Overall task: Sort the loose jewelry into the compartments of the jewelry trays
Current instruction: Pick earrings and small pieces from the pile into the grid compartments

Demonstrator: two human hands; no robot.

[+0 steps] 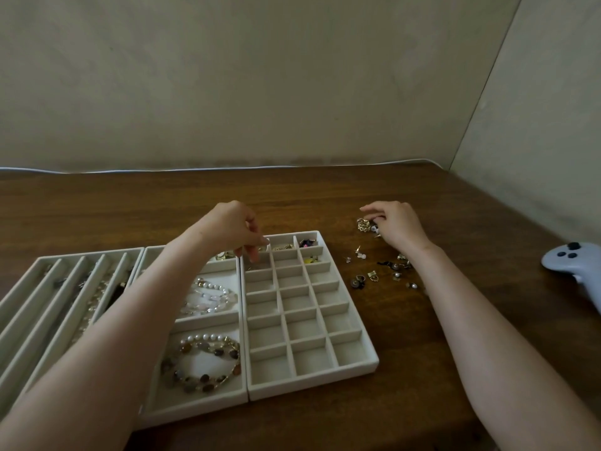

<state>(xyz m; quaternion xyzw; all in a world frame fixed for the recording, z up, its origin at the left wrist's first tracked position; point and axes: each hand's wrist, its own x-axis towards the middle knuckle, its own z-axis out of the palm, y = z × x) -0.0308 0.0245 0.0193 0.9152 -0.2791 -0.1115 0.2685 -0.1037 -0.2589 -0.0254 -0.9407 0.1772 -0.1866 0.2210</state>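
Three pale grey jewelry trays lie side by side. The right one, a small-compartment grid tray [354, 366], has a few pieces in its far cells. My left hand [232, 227] hovers over its far left cells with fingers curled downward; whether they pinch anything is hidden. My right hand [395, 224] rests on the table at the far end of the loose jewelry pile [380, 271], its fingertips touching a gold filigree piece [363, 224]. The middle tray [195, 402] holds pearl and stone bracelets [203, 362].
The left tray [39, 307] has long slots with chains in them. A light blue game controller [572, 262] lies at the right edge of the brown wooden table [422, 369]. A wall stands close behind and to the right.
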